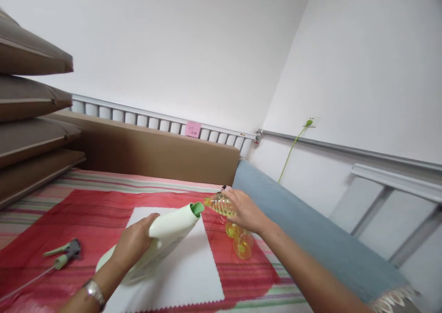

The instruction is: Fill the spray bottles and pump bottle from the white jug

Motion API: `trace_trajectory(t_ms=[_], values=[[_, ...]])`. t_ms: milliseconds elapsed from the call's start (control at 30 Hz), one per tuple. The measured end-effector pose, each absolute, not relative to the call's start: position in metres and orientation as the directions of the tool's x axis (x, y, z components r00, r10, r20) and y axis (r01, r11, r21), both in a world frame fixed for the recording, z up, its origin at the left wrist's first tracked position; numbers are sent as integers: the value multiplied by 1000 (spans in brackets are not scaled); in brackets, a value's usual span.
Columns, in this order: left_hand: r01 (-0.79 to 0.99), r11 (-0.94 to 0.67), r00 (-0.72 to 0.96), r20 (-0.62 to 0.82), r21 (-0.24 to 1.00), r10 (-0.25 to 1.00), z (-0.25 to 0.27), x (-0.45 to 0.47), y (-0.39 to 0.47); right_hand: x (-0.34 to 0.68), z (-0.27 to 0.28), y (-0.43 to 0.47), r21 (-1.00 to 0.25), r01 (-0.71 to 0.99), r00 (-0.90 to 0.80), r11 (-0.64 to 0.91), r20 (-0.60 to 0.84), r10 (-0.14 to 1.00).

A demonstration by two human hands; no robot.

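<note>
The left hand [136, 239] is curled part-closed round the jug [174, 228], tilting it, seemingly so its mouth faces the neck of the bottle [223, 205] held in the right hand's [247, 210] bent fingers; yellow bottles [242, 245] sit just below those fingers, a sprayer [72, 249] left of the left hand's

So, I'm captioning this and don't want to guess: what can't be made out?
All in the head view:
Pink note: writing too small to read.
Held yellow bottle: base hidden by the right hand.
Pale bottle: side partly covered by the left hand.
Spray tube: end cut off by the picture's left edge.
</note>
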State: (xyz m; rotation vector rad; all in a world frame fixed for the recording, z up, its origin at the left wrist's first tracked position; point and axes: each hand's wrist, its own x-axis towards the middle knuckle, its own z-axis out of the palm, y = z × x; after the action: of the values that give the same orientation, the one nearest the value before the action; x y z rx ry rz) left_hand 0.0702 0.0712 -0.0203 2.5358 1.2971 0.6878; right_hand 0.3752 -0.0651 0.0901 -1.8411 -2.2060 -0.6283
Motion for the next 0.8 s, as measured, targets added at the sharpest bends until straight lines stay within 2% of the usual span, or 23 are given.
trace_trajectory(t_ms=[800], values=[[705, -582, 498, 301, 406, 813, -21, 69, 75, 352, 117, -52, 417, 900, -266, 127, 294, 918]])
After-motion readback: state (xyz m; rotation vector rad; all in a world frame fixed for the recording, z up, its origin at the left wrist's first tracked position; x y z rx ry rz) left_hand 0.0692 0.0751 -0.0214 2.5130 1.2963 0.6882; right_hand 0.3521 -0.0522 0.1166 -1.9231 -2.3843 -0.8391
